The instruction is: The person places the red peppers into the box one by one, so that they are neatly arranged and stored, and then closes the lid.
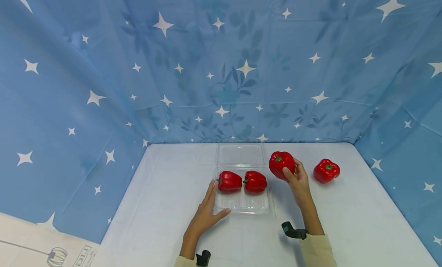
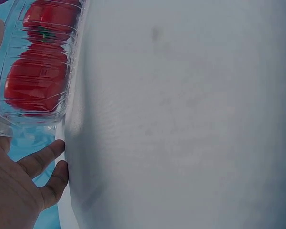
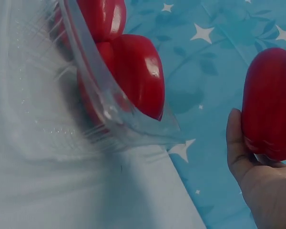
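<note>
My right hand (image 1: 299,182) grips a red bell pepper (image 1: 280,164) above the table, just right of a clear plastic clamshell box (image 1: 241,208). In the right wrist view the same pepper (image 3: 271,105) is held between thumb and fingers. Two more red peppers lie side by side inside the box: a left pepper (image 1: 230,182) and a right pepper (image 1: 255,182), their green stems pointing left. My left hand (image 1: 204,217) rests at the box's left side, fingers straight along the wall and thumb spread toward the front edge. The box's lid (image 1: 240,155) is folded back, away from me.
Another red pepper (image 1: 326,171) sits on the white table (image 1: 165,190) to the right of my right hand. A blue star-patterned curtain (image 1: 221,86) stands behind the table and along both sides. Dark wrist straps (image 1: 294,231) are on both wrists.
</note>
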Available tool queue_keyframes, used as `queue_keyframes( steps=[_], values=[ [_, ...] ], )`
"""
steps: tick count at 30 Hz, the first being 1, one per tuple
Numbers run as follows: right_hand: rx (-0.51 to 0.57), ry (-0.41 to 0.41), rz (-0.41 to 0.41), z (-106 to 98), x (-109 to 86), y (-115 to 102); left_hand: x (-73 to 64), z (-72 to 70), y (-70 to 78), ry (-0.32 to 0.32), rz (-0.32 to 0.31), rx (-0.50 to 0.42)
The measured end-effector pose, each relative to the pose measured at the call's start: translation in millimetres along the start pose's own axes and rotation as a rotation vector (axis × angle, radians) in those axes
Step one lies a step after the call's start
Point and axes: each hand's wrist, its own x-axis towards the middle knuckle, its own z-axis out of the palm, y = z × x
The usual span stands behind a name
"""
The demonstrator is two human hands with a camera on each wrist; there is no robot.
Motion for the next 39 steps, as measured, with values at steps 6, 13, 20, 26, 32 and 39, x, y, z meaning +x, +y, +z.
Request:
queue_keyframes(
  steps=[6,13,20,26,32,39],
  values=[
    [0.017,-0.096,-0.059,6.3,1.5,0.8,3.5,-1.5,-0.6,0.006,0.005,-0.005],
    [0.061,-0.143,-0.063,12.6,2.0,0.8,5.6,-1.6,-1.9,0.007,0.015,0.002],
    [-0.031,-0.170,-0.023,15.2,-3.2,-1.2,4.3,-0.6,-2.5,0.010,0.016,0.001],
    [-0.064,-0.226,-0.022,19.6,-10.6,-1.1,1.7,1.4,-3.8,0.011,0.002,-0.013],
    [-0.160,-0.261,-0.001,27.7,-22.3,-5.3,0.9,1.7,-3.5,0.015,-0.005,-0.025],
    [-0.260,-0.328,-0.059,38.9,-33.9,-5.2,-0.8,2.7,-3.2,0.013,0.005,-0.009]
  ],
)
